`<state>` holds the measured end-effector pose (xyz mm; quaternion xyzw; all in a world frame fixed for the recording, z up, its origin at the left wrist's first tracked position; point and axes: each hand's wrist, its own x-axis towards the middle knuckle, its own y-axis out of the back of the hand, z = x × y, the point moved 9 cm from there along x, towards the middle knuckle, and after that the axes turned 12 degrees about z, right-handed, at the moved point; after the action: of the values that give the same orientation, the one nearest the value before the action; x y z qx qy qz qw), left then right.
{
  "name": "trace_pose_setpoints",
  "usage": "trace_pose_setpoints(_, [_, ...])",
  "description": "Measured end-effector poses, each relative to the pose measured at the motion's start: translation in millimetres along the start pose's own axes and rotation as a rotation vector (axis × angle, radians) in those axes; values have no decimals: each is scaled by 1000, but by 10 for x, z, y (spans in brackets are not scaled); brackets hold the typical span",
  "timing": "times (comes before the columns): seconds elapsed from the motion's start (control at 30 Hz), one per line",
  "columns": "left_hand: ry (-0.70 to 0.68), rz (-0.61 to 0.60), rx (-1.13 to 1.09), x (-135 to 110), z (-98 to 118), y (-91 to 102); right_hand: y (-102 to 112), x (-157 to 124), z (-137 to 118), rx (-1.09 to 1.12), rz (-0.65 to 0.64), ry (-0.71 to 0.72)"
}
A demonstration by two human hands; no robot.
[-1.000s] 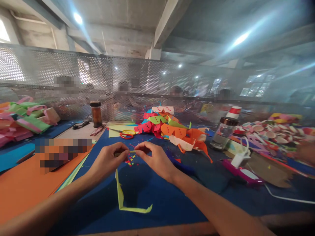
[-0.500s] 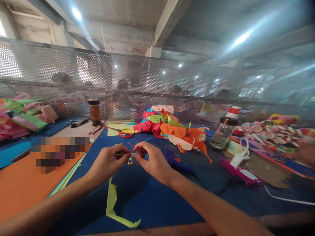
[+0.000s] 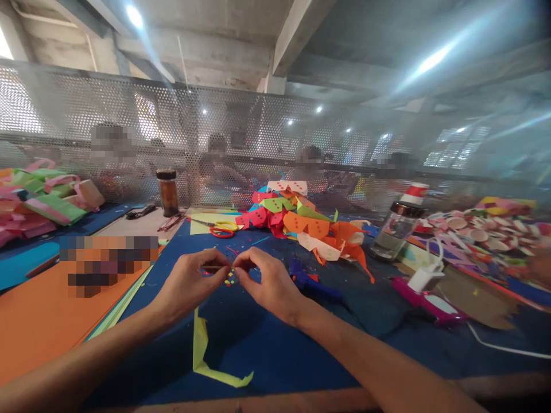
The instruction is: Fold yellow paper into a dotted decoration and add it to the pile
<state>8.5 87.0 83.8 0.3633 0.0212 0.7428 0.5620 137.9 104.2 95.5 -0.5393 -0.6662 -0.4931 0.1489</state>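
Observation:
Over the blue table covering, my left hand [image 3: 189, 282] pinches a thin yellowish-brown strip [image 3: 214, 267] between thumb and fingers. My right hand [image 3: 269, 282] meets it fingertip to fingertip, pinched at the strip's right end; whatever lies between those fingertips is too small to make out. Below the hands lies a folded yellow-green paper piece [image 3: 200, 347]. Tiny coloured paper bits [image 3: 229, 281] are scattered behind the fingers. Scissors [image 3: 221, 229] with yellow and red handles lie farther back.
Folded paper shapes with red dots [image 3: 305, 225] are heaped at the back. A dark blue tool [image 3: 316, 282] lies right of my hands. Orange sheets [image 3: 38, 327] cover the left; a clear jar [image 3: 394, 232], a magenta power strip [image 3: 430, 303] and a brown bottle [image 3: 167, 195] stand around.
The view has shifted slightly, so the table things appear a little farther right. Both hands keep their pinch with fingertips together.

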Motion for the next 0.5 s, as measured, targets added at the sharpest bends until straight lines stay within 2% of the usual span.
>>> trace_pose_setpoints(0.37, [-8,29,-40,8,39,14,61,-3,-79,-55,52,15])
trace_pose_setpoints(0.5, [-31,51,-10,-5,72,31,57,-12,-122,-100,67,79])
